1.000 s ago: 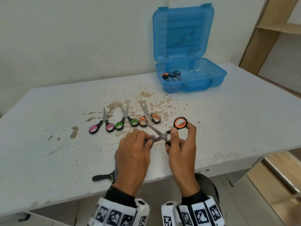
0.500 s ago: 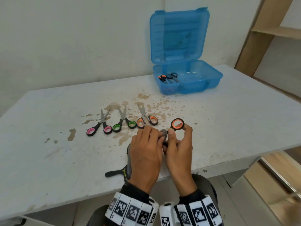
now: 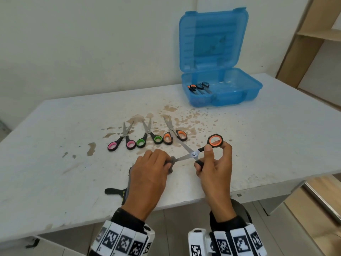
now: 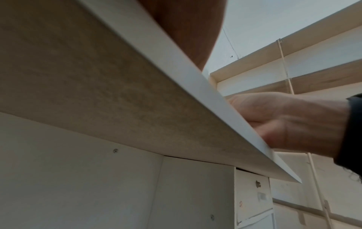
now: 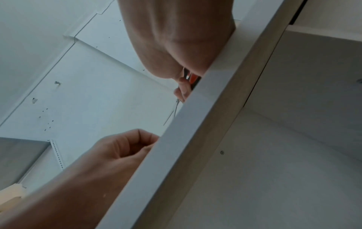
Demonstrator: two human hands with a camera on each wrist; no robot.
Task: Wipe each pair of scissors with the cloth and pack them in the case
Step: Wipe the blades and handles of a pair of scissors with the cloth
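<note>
Both grips are busy over the near edge of the desk (image 3: 55, 126). Our right hand (image 3: 215, 169) holds the opened orange-handled scissors (image 3: 195, 154) above the desk, thumb and fingers pinching one handle ring, the other handle tucked against the curled fingers below. Our left hand (image 3: 147, 172) is clenched around the grey cloth (image 3: 170, 163), which wraps the tip of the lower blade; the other blade points away toward the row on the desk. Part of the cloth trails under our left wrist, with a black strip (image 3: 112, 191) lying on the desk beside it.

Three more pairs lie side by side beyond our hands, blades pointing away: pink-handled scissors (image 3: 121, 141), green-handled scissors (image 3: 148, 138) and orange scissors (image 3: 174, 134). At the far right of the desk stands the blue case (image 3: 239, 97), lid upright, with packed scissors (image 3: 200, 87) lying in its left part.

Both wrist views look up from below the desk edge and show little of either grip.
</note>
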